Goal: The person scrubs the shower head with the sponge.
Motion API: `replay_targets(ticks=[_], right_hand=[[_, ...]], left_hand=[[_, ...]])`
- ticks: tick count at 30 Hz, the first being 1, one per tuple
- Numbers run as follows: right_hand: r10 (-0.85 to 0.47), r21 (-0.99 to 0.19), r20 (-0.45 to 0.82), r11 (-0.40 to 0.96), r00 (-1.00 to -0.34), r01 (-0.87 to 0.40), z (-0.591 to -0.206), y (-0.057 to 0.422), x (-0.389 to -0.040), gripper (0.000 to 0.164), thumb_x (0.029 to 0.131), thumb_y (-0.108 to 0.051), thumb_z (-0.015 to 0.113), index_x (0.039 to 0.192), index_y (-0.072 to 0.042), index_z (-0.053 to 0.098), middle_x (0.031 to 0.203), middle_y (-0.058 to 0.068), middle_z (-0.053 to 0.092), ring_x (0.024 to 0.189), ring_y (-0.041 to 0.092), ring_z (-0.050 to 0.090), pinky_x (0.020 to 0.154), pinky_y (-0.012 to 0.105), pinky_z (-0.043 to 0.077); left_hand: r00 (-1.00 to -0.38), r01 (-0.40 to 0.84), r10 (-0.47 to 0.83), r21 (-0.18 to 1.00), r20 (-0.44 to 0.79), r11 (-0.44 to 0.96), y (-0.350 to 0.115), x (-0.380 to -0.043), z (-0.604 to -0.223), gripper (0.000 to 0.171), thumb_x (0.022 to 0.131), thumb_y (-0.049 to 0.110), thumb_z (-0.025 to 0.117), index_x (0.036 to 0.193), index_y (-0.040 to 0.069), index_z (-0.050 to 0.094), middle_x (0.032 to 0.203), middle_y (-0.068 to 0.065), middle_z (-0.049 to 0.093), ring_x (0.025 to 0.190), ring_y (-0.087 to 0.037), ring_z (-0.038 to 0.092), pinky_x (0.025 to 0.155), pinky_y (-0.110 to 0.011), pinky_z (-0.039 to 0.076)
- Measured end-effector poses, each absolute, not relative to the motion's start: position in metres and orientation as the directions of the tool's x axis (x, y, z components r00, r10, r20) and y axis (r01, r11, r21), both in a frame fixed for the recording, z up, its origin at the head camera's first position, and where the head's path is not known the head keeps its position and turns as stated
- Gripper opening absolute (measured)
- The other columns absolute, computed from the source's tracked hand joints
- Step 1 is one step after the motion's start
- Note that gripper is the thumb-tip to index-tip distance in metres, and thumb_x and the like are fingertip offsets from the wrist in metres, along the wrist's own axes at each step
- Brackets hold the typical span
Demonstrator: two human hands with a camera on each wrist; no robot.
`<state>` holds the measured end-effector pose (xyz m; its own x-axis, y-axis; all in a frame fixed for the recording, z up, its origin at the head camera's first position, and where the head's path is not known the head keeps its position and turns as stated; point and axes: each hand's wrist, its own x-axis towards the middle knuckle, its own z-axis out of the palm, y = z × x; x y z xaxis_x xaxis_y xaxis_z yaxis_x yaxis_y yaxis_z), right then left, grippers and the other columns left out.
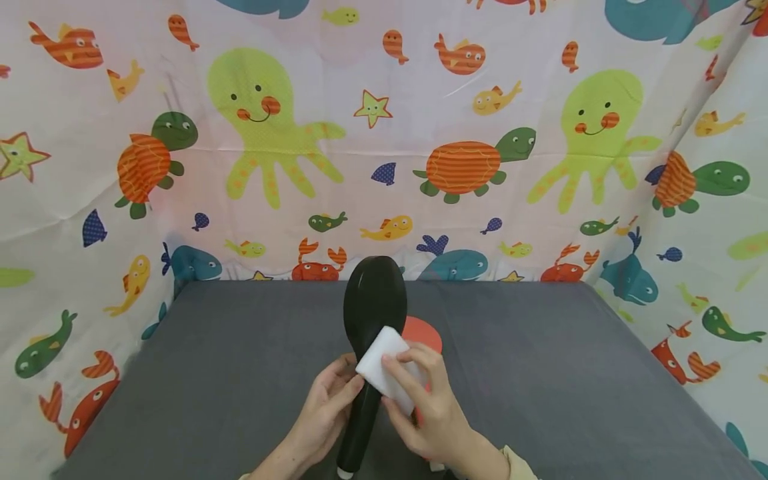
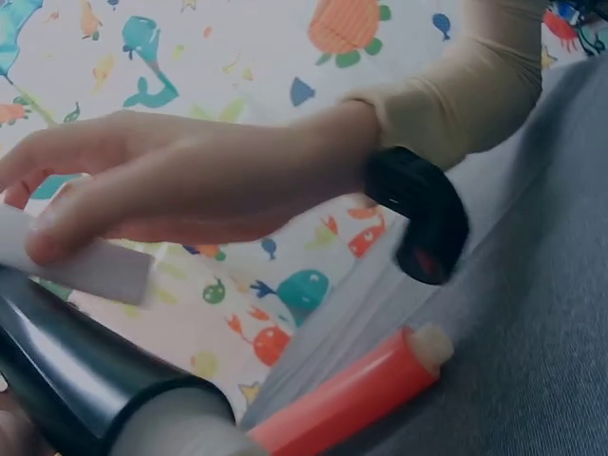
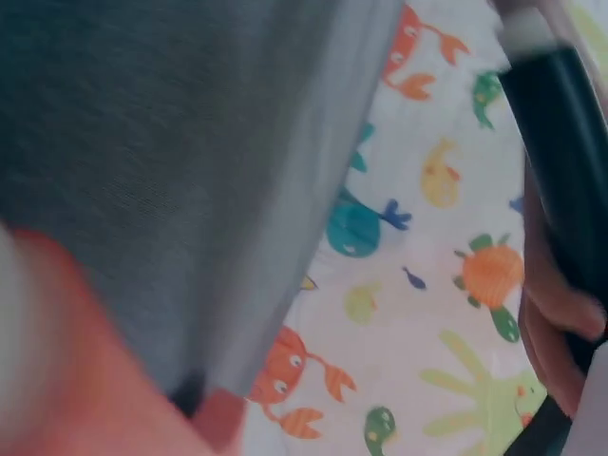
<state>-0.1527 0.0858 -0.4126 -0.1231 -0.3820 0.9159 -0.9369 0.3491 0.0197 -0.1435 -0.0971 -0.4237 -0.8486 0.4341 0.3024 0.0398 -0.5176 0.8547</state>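
In the head view, my left hand (image 1: 321, 410) grips a large black spoon (image 1: 375, 297) by its long handle, just below the head. The spoon tilts, its oval head up and its white-tipped end toward me. My right hand (image 1: 433, 407) pinches a white sponge block (image 1: 384, 363) between thumb and fingers. This sponge lies against the spoon where head meets handle. The left wrist view shows the sponge (image 2: 100, 271) at the right hand's fingertips, over the black handle (image 2: 104, 370). Left fingers (image 3: 560, 309) curl at the handle in the right wrist view.
Behind the spoon and right hand lies a red utensil (image 1: 423, 333) with a rounded head, partly hidden. Its red handle (image 2: 351, 394) has a cream end. A grey cloth (image 1: 240, 373) covers the table. A sea-animal curtain (image 1: 372, 180) hangs at the back and sides.
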Motion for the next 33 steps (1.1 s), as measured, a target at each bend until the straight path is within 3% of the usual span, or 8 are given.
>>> replay_targets(ticks=[4, 10, 13, 18, 23, 26, 30, 33], right_hand=[[-0.555, 0.1, 0.828, 0.288, -0.081, -0.952, -0.428, 0.085, -0.14, 0.034, 0.09, -0.018, 0.055, 0.12, -0.001, 0.057, 0.111, 0.017, 0.049, 0.108, 0.033, 0.044, 0.093, 0.034, 0.042], [-0.795, 0.19, 0.606, 0.127, 0.014, -0.974, -0.436, 0.089, -0.126, 0.052, 0.085, -0.031, 0.068, 0.127, -0.006, 0.051, 0.124, 0.009, 0.047, 0.12, 0.024, 0.04, 0.102, 0.029, 0.034], [-0.765, 0.188, 0.644, 0.141, 0.014, -0.972, -0.43, 0.092, -0.131, 0.047, 0.085, -0.025, 0.067, 0.125, -0.006, 0.053, 0.121, 0.01, 0.048, 0.119, 0.027, 0.041, 0.1, 0.03, 0.037], [-0.586, 0.161, 0.81, 0.247, -0.015, -0.955, -0.416, 0.09, -0.149, 0.033, 0.087, -0.014, 0.054, 0.118, -0.001, 0.058, 0.111, 0.018, 0.051, 0.109, 0.037, 0.047, 0.09, 0.036, 0.045], [-0.446, -0.002, 0.879, 0.354, -0.17, -0.935, -0.406, 0.088, -0.16, 0.037, 0.093, -0.02, 0.052, 0.121, 0.003, 0.056, 0.115, 0.022, 0.046, 0.11, 0.037, 0.043, 0.085, 0.042, 0.046], [-0.432, -0.037, 0.876, 0.384, -0.215, -0.923, -0.408, 0.088, -0.158, 0.039, 0.093, -0.022, 0.052, 0.123, 0.002, 0.055, 0.117, 0.022, 0.045, 0.111, 0.036, 0.042, 0.083, 0.044, 0.047], [-0.55, 0.068, 0.827, 0.31, -0.12, -0.948, -0.418, 0.09, -0.145, 0.035, 0.09, -0.018, 0.055, 0.121, -0.001, 0.057, 0.114, 0.018, 0.049, 0.111, 0.035, 0.044, 0.089, 0.04, 0.045], [-0.718, 0.17, 0.695, 0.219, -0.041, -0.961, -0.428, 0.092, -0.131, 0.041, 0.088, -0.024, 0.061, 0.124, -0.006, 0.055, 0.118, 0.011, 0.049, 0.117, 0.029, 0.043, 0.098, 0.033, 0.039]], left_hand=[[-0.856, 0.003, 0.421, 0.816, 0.301, -0.578, -0.1, -0.144, -0.421, 0.026, 0.101, 0.009, 0.032, 0.127, 0.005, 0.036, 0.114, -0.009, 0.057, 0.101, -0.017, 0.057, 0.084, -0.03, 0.047], [-0.856, -0.028, 0.399, 0.741, 0.33, -0.671, -0.101, -0.147, -0.419, 0.034, 0.102, 0.009, 0.029, 0.136, 0.006, 0.029, 0.126, -0.011, 0.054, 0.11, -0.019, 0.055, 0.089, -0.031, 0.046], [-0.863, -0.027, 0.401, 0.766, 0.306, -0.643, -0.101, -0.148, -0.42, 0.034, 0.102, 0.011, 0.031, 0.136, 0.007, 0.03, 0.123, -0.01, 0.056, 0.106, -0.018, 0.057, 0.089, -0.031, 0.046], [-0.876, 0.004, 0.405, 0.846, 0.26, -0.533, -0.099, -0.147, -0.425, 0.038, 0.102, 0.014, 0.034, 0.138, 0.002, 0.028, 0.124, -0.006, 0.053, 0.11, -0.015, 0.052, 0.091, -0.027, 0.043], [-0.881, -0.005, 0.41, 0.863, 0.235, -0.506, -0.094, -0.145, -0.428, 0.042, 0.101, 0.012, 0.036, 0.138, -0.008, 0.027, 0.124, -0.009, 0.05, 0.107, -0.018, 0.054, 0.093, -0.033, 0.044], [-0.891, 0.004, 0.391, 0.867, 0.229, -0.498, -0.093, -0.145, -0.428, 0.041, 0.101, 0.012, 0.037, 0.136, -0.008, 0.03, 0.121, -0.01, 0.052, 0.105, -0.018, 0.055, 0.093, -0.034, 0.043], [-0.896, 0.031, 0.361, 0.849, 0.257, -0.527, -0.094, -0.145, -0.429, 0.037, 0.101, 0.013, 0.037, 0.135, -0.002, 0.036, 0.12, -0.006, 0.057, 0.105, -0.013, 0.055, 0.089, -0.027, 0.045], [-0.889, 0.044, 0.349, 0.815, 0.295, -0.577, -0.096, -0.147, -0.429, 0.035, 0.102, 0.011, 0.035, 0.135, 0.0, 0.039, 0.12, -0.009, 0.057, 0.103, -0.018, 0.058, 0.088, -0.032, 0.047]])
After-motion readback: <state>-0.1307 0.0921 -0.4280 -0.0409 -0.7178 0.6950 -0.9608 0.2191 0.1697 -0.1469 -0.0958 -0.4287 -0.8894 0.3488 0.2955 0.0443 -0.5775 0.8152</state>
